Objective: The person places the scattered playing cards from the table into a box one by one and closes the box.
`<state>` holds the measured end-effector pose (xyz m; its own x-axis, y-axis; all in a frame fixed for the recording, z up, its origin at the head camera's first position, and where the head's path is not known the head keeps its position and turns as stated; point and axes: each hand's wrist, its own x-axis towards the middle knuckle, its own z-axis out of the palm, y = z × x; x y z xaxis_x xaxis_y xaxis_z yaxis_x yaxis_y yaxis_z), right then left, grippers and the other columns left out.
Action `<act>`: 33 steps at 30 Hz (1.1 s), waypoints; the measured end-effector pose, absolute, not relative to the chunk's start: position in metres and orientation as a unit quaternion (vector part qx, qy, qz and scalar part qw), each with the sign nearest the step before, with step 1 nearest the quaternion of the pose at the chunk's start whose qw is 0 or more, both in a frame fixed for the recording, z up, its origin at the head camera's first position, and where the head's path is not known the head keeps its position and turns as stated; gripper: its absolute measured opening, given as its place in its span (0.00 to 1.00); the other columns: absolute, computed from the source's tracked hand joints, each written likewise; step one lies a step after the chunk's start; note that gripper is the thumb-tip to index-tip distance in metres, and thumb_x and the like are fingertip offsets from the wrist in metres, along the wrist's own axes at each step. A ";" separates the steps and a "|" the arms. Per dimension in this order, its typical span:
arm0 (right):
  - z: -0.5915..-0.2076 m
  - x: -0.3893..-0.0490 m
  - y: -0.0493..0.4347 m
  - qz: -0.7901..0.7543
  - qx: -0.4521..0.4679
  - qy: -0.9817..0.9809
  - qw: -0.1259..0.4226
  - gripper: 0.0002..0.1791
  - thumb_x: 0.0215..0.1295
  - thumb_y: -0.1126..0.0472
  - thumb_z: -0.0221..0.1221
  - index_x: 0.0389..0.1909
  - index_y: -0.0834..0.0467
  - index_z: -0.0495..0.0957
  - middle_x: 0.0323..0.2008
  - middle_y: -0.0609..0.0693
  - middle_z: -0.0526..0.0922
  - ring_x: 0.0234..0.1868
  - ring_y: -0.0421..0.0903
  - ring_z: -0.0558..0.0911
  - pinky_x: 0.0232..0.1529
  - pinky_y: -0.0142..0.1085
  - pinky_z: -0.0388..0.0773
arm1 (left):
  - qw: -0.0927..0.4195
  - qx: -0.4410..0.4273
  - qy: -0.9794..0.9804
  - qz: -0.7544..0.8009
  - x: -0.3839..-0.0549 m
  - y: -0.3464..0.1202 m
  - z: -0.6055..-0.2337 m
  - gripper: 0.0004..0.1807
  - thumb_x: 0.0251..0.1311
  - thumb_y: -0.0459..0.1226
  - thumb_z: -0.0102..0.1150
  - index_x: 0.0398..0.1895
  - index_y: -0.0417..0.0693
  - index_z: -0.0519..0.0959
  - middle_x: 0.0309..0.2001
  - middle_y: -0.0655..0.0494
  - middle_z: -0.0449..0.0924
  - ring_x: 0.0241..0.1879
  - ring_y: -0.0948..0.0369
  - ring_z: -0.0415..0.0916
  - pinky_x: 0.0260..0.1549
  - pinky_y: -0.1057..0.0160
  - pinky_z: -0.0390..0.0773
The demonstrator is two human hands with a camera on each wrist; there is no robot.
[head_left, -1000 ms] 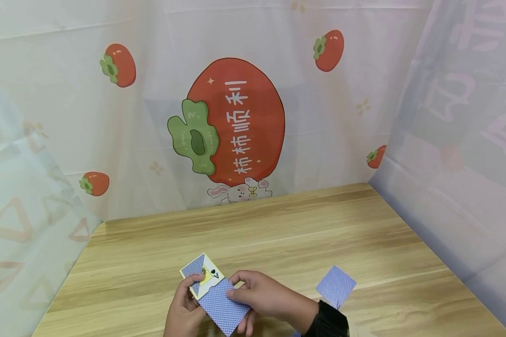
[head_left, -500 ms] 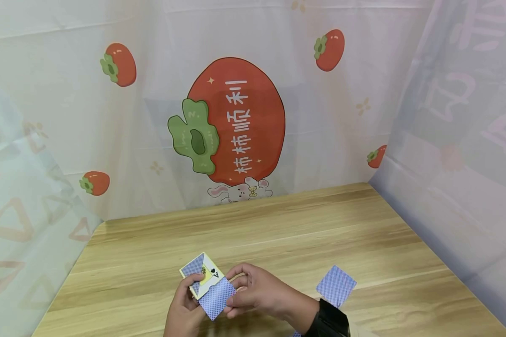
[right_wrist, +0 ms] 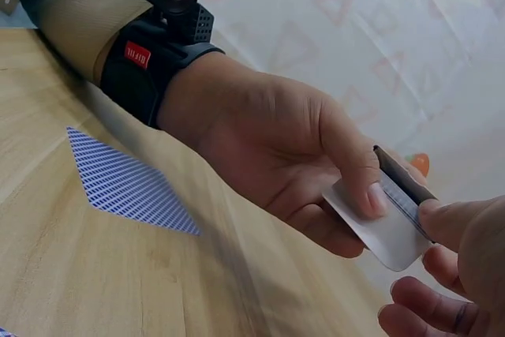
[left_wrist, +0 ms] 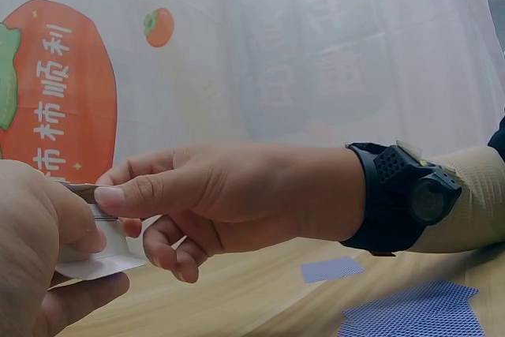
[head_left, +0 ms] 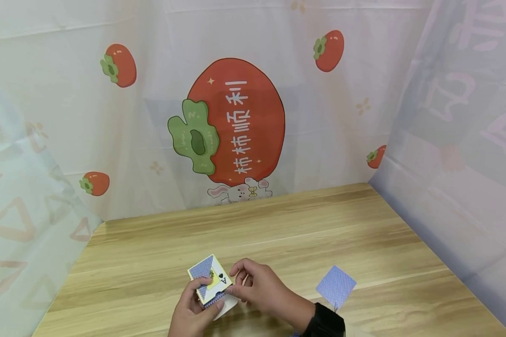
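A playing-card box point(head_left: 200, 270), with an ace of spades on its face, is tilted toward the right above the table. My left hand point(head_left: 191, 309) grips it from the left, one finger across the printed face. Blue-backed cards point(head_left: 211, 301) show at the mouth, and a white flap point(head_left: 227, 306) sticks out below. From the other side my right hand point(head_left: 263, 285) pinches the box at its open end. The right wrist view shows the right thumb point(right_wrist: 377, 199) by the card edges inside the mouth, against the pale flap point(right_wrist: 387, 246).
A blue-backed card point(head_left: 336, 286) lies face down on the wooden table point(head_left: 278, 229), right of the hands. Nearer the front lie overlapping blue-backed cards point(left_wrist: 418, 309). A patterned cloth point(head_left: 303, 140) rises at the table's back and sides.
The blue-backed cards have slid into the box, from sticking far out to showing only at the mouth. The left hand has shifted slightly right and tilted the box, and the white flap now shows.
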<state>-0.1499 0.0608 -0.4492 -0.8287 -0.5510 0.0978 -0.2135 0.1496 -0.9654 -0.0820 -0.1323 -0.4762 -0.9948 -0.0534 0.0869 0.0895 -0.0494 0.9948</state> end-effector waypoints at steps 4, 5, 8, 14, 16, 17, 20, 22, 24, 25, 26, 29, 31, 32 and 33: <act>-0.449 -0.150 0.062 -0.588 -0.268 0.750 0.141 0.12 0.65 0.57 0.68 0.46 0.51 0.77 0.31 0.43 0.80 0.22 0.36 0.77 0.22 0.28 0.76 | 0.050 -0.007 -0.690 -0.722 -0.082 -0.132 -0.475 0.32 0.54 0.24 0.68 0.61 0.36 0.65 0.55 0.32 0.67 0.47 0.60 0.81 0.41 0.62 0.86; -0.449 -0.150 0.062 -0.586 -0.270 0.751 0.141 0.12 0.66 0.56 0.68 0.46 0.50 0.77 0.31 0.42 0.80 0.22 0.36 0.76 0.21 0.27 0.75 | 0.048 -0.003 -0.689 -0.723 -0.082 -0.132 -0.475 0.32 0.55 0.24 0.68 0.61 0.37 0.65 0.55 0.32 0.67 0.47 0.60 0.81 0.41 0.62 0.86; -0.449 -0.150 0.062 -0.582 -0.272 0.753 0.143 0.12 0.66 0.55 0.67 0.46 0.50 0.77 0.31 0.42 0.80 0.22 0.35 0.76 0.21 0.26 0.73 | 0.045 0.005 -0.686 -0.726 -0.083 -0.133 -0.475 0.32 0.55 0.24 0.68 0.61 0.37 0.65 0.56 0.31 0.66 0.48 0.59 0.81 0.42 0.62 0.85; -0.448 -0.149 0.063 -0.575 -0.276 0.756 0.147 0.12 0.66 0.55 0.68 0.46 0.50 0.77 0.31 0.41 0.80 0.22 0.35 0.76 0.21 0.26 0.72 | 0.044 0.006 -0.689 -0.723 -0.083 -0.133 -0.475 0.32 0.54 0.24 0.68 0.61 0.36 0.64 0.55 0.31 0.66 0.47 0.58 0.81 0.41 0.62 0.85; -0.448 -0.149 0.063 -0.574 -0.276 0.757 0.147 0.12 0.66 0.55 0.68 0.45 0.50 0.77 0.31 0.41 0.80 0.22 0.35 0.76 0.21 0.26 0.72 | 0.047 0.001 -0.695 -0.718 -0.083 -0.134 -0.474 0.32 0.54 0.25 0.68 0.61 0.36 0.64 0.54 0.30 0.66 0.46 0.58 0.81 0.41 0.62 0.85; -0.449 -0.149 0.063 -0.573 -0.276 0.758 0.145 0.12 0.66 0.55 0.68 0.45 0.50 0.77 0.31 0.41 0.80 0.22 0.35 0.76 0.21 0.26 0.72 | 0.049 0.000 -0.697 -0.716 -0.083 -0.135 -0.474 0.32 0.54 0.25 0.68 0.61 0.35 0.64 0.54 0.30 0.66 0.46 0.59 0.81 0.41 0.62 0.86; -0.450 -0.149 0.062 -0.569 -0.279 0.760 0.143 0.11 0.66 0.55 0.67 0.44 0.50 0.77 0.30 0.40 0.80 0.21 0.34 0.74 0.20 0.26 0.71 | 0.056 0.002 -0.701 -0.711 -0.083 -0.137 -0.474 0.32 0.54 0.25 0.68 0.61 0.36 0.65 0.54 0.29 0.65 0.46 0.59 0.81 0.41 0.62 0.86; -0.452 -0.149 0.061 -0.566 -0.281 0.762 0.142 0.09 0.68 0.55 0.67 0.44 0.50 0.78 0.30 0.39 0.80 0.21 0.34 0.74 0.20 0.25 0.70 | 0.062 0.000 -0.705 -0.706 -0.083 -0.138 -0.473 0.31 0.55 0.25 0.68 0.61 0.37 0.65 0.54 0.28 0.65 0.45 0.61 0.81 0.41 0.63 0.85; -0.453 -0.148 0.060 -0.558 -0.287 0.766 0.140 0.07 0.69 0.56 0.66 0.42 0.50 0.79 0.30 0.38 0.80 0.22 0.33 0.73 0.21 0.25 0.71 | 0.067 -0.003 -0.707 -0.704 -0.083 -0.139 -0.472 0.31 0.55 0.25 0.68 0.61 0.37 0.65 0.54 0.27 0.66 0.45 0.61 0.81 0.41 0.63 0.85; -0.453 -0.148 0.060 -0.550 -0.293 0.770 0.138 0.06 0.69 0.56 0.65 0.42 0.50 0.79 0.30 0.37 0.80 0.23 0.33 0.73 0.22 0.25 0.71 | 0.071 -0.004 -0.708 -0.703 -0.083 -0.140 -0.472 0.31 0.55 0.25 0.68 0.61 0.37 0.65 0.54 0.27 0.66 0.45 0.61 0.81 0.41 0.62 0.85; -0.453 -0.147 0.060 -0.544 -0.299 0.772 0.139 0.06 0.69 0.56 0.65 0.42 0.50 0.79 0.30 0.37 0.80 0.25 0.32 0.74 0.23 0.25 0.72 | 0.073 -0.004 -0.710 -0.701 -0.083 -0.140 -0.471 0.31 0.55 0.26 0.68 0.61 0.37 0.65 0.54 0.27 0.66 0.45 0.61 0.81 0.41 0.62 0.86; -0.452 -0.144 0.059 -0.518 -0.330 0.777 0.140 0.09 0.71 0.57 0.63 0.48 0.51 0.81 0.36 0.35 0.81 0.33 0.29 0.77 0.31 0.25 0.77 | 0.073 0.004 -0.711 -0.700 -0.082 -0.143 -0.468 0.31 0.56 0.27 0.68 0.62 0.38 0.65 0.54 0.29 0.67 0.45 0.62 0.81 0.41 0.62 0.85; -0.451 -0.142 0.058 -0.503 -0.349 0.777 0.146 0.13 0.72 0.56 0.62 0.54 0.51 0.79 0.40 0.34 0.82 0.38 0.29 0.78 0.37 0.26 0.78 | 0.074 0.009 -0.713 -0.697 -0.081 -0.144 -0.466 0.31 0.57 0.27 0.68 0.62 0.38 0.65 0.53 0.30 0.67 0.45 0.62 0.81 0.41 0.62 0.85; -0.451 -0.141 0.057 -0.494 -0.359 0.779 0.145 0.14 0.73 0.55 0.61 0.56 0.51 0.78 0.41 0.34 0.81 0.40 0.29 0.78 0.39 0.26 0.79 | 0.077 0.009 -0.714 -0.695 -0.081 -0.145 -0.465 0.31 0.57 0.27 0.68 0.62 0.39 0.65 0.53 0.30 0.67 0.45 0.62 0.81 0.40 0.62 0.85; -0.451 -0.139 0.056 -0.487 -0.364 0.780 0.146 0.14 0.74 0.55 0.60 0.57 0.50 0.78 0.42 0.34 0.81 0.41 0.29 0.78 0.41 0.27 0.79 | 0.081 0.008 -0.715 -0.695 -0.080 -0.146 -0.464 0.31 0.57 0.27 0.68 0.62 0.39 0.65 0.53 0.31 0.67 0.45 0.62 0.81 0.40 0.62 0.85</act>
